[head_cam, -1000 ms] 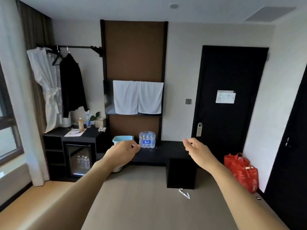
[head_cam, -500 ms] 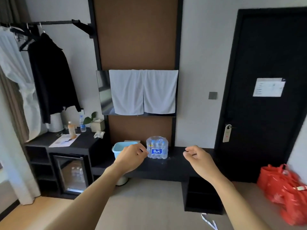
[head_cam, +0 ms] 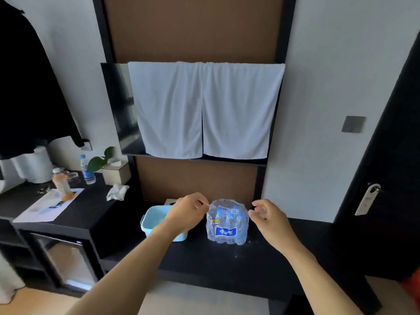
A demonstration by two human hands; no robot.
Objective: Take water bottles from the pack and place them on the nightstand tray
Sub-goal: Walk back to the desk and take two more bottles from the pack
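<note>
standing on the dark table [head_cam: 261, 258] beside a blue basin [head_cam: 156, 220], the heavy, slippery shrink-wrapped pack [head_cam: 226, 221] is flanked by the left hand [head_cam: 187, 213] and right hand [head_cam: 269, 218], fingers half-curled and empty; the film is best torn at the top.

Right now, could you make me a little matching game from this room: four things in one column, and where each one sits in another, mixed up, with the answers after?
Things:
1. pack of water bottles
2. light blue bin
3. white towels
4. orange drink bottle

Places:
A. hanging over the dark screen on the wall
B. on the sheet of paper on the left counter
C. on the low black bench, between the two hands
D. on the bench just left of the pack, partly behind the left hand

Pairs: 1-C, 2-D, 3-A, 4-B
</note>
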